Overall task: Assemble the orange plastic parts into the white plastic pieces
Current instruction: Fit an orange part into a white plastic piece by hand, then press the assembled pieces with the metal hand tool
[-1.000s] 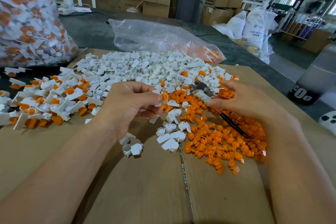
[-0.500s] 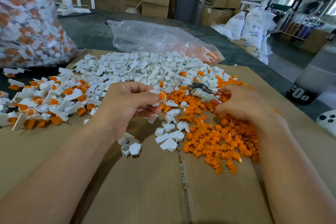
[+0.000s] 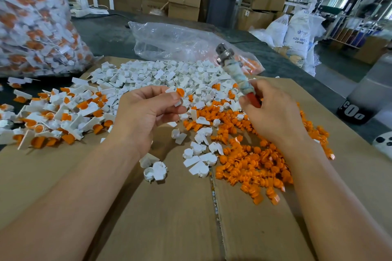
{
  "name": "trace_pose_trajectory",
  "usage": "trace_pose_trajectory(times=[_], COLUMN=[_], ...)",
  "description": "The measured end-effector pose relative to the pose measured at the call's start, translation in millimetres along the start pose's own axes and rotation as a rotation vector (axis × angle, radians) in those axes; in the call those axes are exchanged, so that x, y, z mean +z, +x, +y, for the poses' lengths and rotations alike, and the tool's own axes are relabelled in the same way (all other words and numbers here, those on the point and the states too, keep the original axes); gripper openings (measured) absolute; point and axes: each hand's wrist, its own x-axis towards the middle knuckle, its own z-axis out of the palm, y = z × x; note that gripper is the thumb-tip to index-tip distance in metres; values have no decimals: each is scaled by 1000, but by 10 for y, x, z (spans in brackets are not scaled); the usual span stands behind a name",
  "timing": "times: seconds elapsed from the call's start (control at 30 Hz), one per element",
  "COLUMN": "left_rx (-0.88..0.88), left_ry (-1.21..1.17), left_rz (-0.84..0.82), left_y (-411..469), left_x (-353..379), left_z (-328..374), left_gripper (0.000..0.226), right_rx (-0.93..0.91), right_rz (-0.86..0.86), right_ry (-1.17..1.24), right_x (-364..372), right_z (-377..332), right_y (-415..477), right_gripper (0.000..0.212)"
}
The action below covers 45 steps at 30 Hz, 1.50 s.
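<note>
Hands (image 3: 146, 112) (image 3: 275, 118) on white piece (image 3: 177, 103), tool (image 3: 238, 74) head-up

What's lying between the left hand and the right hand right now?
In the head view, scattered white pieces and loose orange parts lie on the cardboard between the left hand and the right hand.

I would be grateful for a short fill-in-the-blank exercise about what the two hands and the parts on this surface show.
The left hand pinches a white piece; the part seated in it is ____.
The right hand grips a tool whose handle is ____.
The loose orange parts lie nearest the ____ hand.
Everything rests on brown ____.
Missing words: orange, red, right, cardboard.
</note>
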Motion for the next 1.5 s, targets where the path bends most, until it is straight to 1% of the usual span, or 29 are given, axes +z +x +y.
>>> trace_pose_trajectory(times=[0.07,0.13,0.27,0.37,0.6,0.77,0.97,1.1,1.2,1.3,1.5], left_rx=[20,41,78,88,121,130,149,153,150,141,129], left_ry=[-2,-6,-25,-39,-81,-81,-89,-90,-82,-74,-53], left_rz=[2,-1,-12,4,32,44,22,20,7,6,17], left_y=[0,-2,-9,-4,25,29,25,17,15,12,5], left_x=[-4,-7,-5,-7,-4,-8,-16,-21,-26,-30,-32], left_z=[-6,-11,-6,-6,-9,-12,-12,-6,0,4,-1], left_gripper=[13,14,6,9,5,14,5,8,5,12,19], right_rx=[-67,-94,-121,-159,-183,-193,-197,-200,-209,-219,-187], right_rz=[20,-6,-151,-240,-361,-384,-406,-456,-457,-453,-444], right_ry=[-49,-54,-15,41,90,92,96,126,157,185,237], right_x=[9,27,64,75,63,42,16,7,8,15,37], right_z=[-49,-99,-164,-209,-275,-279,-284,-297,-300,-301,-310], right_y=[-27,-53,-92,-118,-144,-162,-155,-174,-176,-182,-197], right_gripper=[29,32,37,40,47,38,37,31,26,23,31])
